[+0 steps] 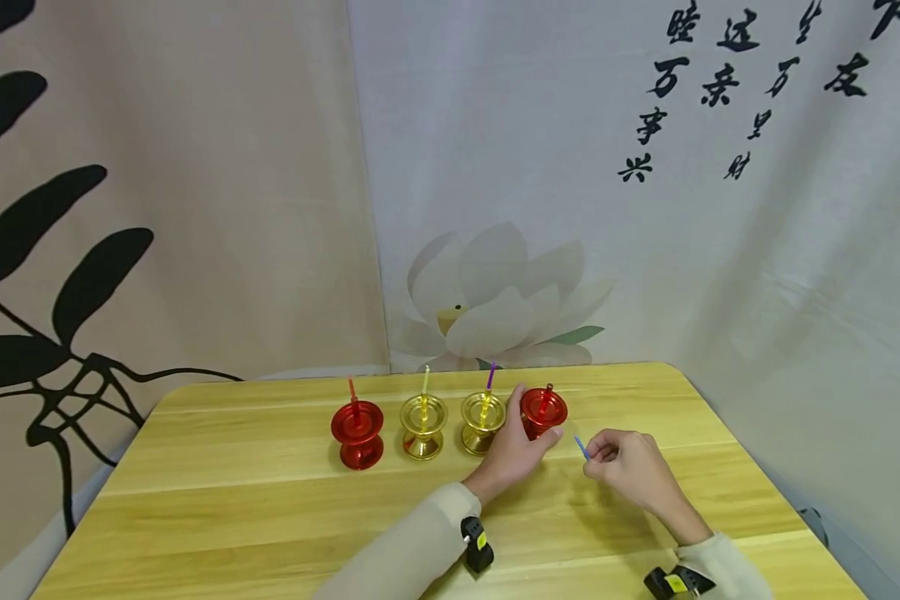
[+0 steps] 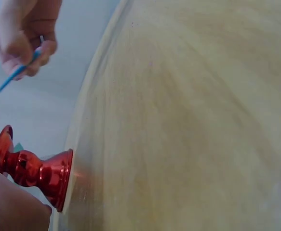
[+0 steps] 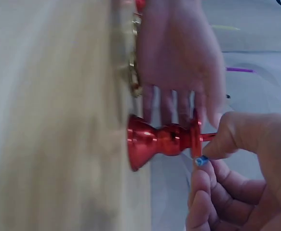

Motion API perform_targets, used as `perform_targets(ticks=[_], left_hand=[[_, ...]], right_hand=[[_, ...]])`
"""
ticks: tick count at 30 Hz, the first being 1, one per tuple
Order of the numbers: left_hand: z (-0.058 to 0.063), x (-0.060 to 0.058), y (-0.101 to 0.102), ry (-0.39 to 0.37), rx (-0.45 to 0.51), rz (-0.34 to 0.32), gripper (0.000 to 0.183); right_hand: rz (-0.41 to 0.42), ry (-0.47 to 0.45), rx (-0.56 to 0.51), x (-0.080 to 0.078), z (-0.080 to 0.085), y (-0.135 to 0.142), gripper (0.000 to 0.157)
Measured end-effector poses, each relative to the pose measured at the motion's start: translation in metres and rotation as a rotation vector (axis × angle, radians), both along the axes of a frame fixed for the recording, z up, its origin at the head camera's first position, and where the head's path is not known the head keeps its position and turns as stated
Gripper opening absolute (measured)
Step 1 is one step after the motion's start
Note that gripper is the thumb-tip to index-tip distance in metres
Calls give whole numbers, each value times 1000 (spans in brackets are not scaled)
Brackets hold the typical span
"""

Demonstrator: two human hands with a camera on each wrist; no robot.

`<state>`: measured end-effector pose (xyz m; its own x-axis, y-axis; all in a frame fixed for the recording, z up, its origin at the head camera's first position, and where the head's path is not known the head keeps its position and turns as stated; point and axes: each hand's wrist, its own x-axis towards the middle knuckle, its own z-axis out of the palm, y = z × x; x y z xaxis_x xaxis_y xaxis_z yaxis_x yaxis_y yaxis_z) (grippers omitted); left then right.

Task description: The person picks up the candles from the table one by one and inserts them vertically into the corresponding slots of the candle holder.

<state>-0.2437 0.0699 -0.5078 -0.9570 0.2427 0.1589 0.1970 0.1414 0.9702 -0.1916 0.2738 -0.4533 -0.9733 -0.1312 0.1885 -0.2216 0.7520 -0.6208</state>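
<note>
Four small candle holders stand in a row. At the right end, a red candle holder (image 1: 543, 408) has a short red socket on top. My left hand (image 1: 516, 450) holds it from the left, with its thumb in front and fingers behind, as the right wrist view also shows. To the right, my right hand (image 1: 633, 468) pinches a thin blue candle (image 1: 582, 447) between thumb and fingertips, apart from the holder in the head view. Only the end of the blue candle (image 3: 201, 160) shows in the right wrist view. The red holder (image 2: 32, 171) is partly hidden by the left hand in the left wrist view.
Left of my left hand stand a gold holder (image 1: 482, 433) with a purple candle (image 1: 491, 377), another gold holder (image 1: 423, 440) with a pale yellow candle (image 1: 426, 381), and a red holder (image 1: 360, 450) with a red candle (image 1: 352, 389). The wooden table (image 1: 255, 500) ends before a printed curtain (image 1: 270, 208).
</note>
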Motion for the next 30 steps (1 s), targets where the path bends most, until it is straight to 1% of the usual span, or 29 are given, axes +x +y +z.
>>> perform_targets(ticks=[2,3,5,9,13,16,21,25,28,30], left_hand=[[-3,-2,1,17,8,-2,95],[-4,-3,2,38,11,-4,94],[-6,-4,3,50,8,-6,95],[-6,-6,4,66,35,-16,92],[-3,-6,4,25,50,-20,91],[-2,-7,5,0,38,-14,91],[-3,-10,6,-2,30,-3,90],[-4,-11,7,-2,31,-2,88],[-3,-11,7,-5,39,-7,87],[-2,-11,7,-6,43,-9,86]], right_hand=[[-8,26,-8,-5,4,0,10],[-12,37,-11,-7,5,0,10],[-15,53,-21,-12,9,-1,9],[-20,69,-45,-20,16,-7,8],[-17,95,-79,-29,22,-13,8],[-16,115,-108,-35,25,-18,8],[-17,131,-137,-45,29,-23,9],[-24,142,-160,-52,31,-26,6],[-21,151,-192,-56,34,-28,2],[-13,160,-225,-59,35,-29,3]])
